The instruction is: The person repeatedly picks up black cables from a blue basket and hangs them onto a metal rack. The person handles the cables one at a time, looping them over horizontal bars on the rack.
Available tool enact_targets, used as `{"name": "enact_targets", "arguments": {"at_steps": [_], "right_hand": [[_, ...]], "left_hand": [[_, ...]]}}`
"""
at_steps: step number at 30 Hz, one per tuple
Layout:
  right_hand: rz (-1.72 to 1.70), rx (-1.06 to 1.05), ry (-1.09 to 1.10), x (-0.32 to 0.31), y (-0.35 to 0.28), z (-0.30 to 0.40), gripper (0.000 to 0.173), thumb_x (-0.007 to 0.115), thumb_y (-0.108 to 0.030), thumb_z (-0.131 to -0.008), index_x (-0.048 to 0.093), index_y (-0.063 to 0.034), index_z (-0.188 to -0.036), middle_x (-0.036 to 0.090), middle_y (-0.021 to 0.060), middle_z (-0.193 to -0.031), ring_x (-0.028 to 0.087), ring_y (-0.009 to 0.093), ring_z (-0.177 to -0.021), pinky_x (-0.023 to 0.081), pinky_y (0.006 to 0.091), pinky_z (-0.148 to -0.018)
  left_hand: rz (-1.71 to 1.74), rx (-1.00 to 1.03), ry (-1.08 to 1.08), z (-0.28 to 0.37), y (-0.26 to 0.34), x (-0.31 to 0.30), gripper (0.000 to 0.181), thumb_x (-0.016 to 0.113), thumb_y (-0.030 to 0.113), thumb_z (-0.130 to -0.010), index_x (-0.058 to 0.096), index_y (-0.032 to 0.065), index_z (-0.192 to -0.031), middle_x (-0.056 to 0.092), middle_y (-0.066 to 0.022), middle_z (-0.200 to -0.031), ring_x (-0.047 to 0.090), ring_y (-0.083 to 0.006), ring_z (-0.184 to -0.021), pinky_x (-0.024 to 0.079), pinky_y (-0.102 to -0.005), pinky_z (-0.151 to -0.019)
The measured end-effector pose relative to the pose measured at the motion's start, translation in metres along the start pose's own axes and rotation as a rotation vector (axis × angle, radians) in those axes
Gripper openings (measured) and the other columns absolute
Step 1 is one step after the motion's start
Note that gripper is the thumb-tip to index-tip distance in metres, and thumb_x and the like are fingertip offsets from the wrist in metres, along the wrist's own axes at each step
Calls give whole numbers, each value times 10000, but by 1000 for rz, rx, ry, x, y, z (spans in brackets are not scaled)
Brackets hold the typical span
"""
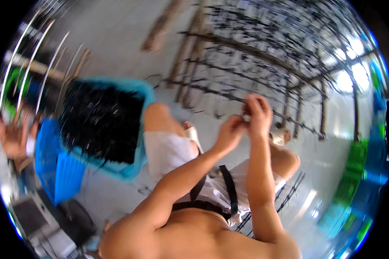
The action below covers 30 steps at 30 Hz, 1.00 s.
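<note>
My left hand [230,133] and my right hand [259,111] meet in front of me, fingertips bent close together. Blur hides whether anything small is pinched between them. Just past my fingers runs a thin dark line [214,92], a rope or rod, carrying short dark strips along its length. It stretches across a rack of wooden poles [240,45], and similar lines lie parallel behind it. Beside my left knee, a turquoise plastic tub [146,94] holds a heap of black strips [100,119].
A blue plastic crate [69,178] stands left of the tub, with another person [14,139] seated beyond it. Green and blue crates [347,187] are stacked at the right. More strip-covered lines [290,191] lie on the floor by my right leg. A fan-like appliance [32,213] is at lower left.
</note>
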State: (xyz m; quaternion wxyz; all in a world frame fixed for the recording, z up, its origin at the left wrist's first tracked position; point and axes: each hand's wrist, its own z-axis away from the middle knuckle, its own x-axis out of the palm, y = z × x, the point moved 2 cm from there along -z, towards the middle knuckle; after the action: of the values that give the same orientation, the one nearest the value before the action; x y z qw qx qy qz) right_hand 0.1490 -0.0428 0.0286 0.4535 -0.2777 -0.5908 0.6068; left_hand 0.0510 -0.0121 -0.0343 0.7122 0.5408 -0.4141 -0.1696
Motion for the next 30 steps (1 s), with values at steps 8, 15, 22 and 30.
{"name": "enact_targets", "arguments": {"at_steps": [8, 15, 22, 30], "right_hand": [[56, -69, 3, 2, 3, 3, 327, 611, -179, -901, 543, -3, -1167, 582, 46, -880, 540, 106, -760, 453, 241, -683], [511, -805, 54, 38, -5, 81, 316, 590, -54, -856, 473, 9, -1143, 450, 124, -1137, 430, 213, -1042, 369, 357, -898], [521, -255, -801, 156, 43, 155, 227, 601, -16, -834, 554, 11, -1055, 597, 114, -872, 589, 192, -759, 482, 290, -714], [610, -46, -996, 235, 125, 161, 391, 611, -105, -839, 480, 3, -1191, 551, 185, -1030, 585, 249, -933, 492, 320, -779]], "left_hand": [[-518, 396, 37, 72, 104, -44, 266, 585, 81, -858, 540, -5, -1106, 571, -143, -1011, 578, -164, -766, 474, -277, -657], [-1502, -124, 974, 102, 78, -319, 500, 661, 289, -795, 484, -21, -1145, 513, -190, -1119, 547, -352, -952, 466, -440, -823], [-958, -409, 925, 102, 38, -359, 725, 737, 292, -699, 353, -73, -1194, 348, -242, -1225, 493, -453, -1040, 457, -433, -867], [-972, -195, 1010, 105, 63, -356, 578, 688, 62, -646, 393, -2, -1139, 377, -211, -1147, 456, -418, -1042, 435, -422, -875]]}}
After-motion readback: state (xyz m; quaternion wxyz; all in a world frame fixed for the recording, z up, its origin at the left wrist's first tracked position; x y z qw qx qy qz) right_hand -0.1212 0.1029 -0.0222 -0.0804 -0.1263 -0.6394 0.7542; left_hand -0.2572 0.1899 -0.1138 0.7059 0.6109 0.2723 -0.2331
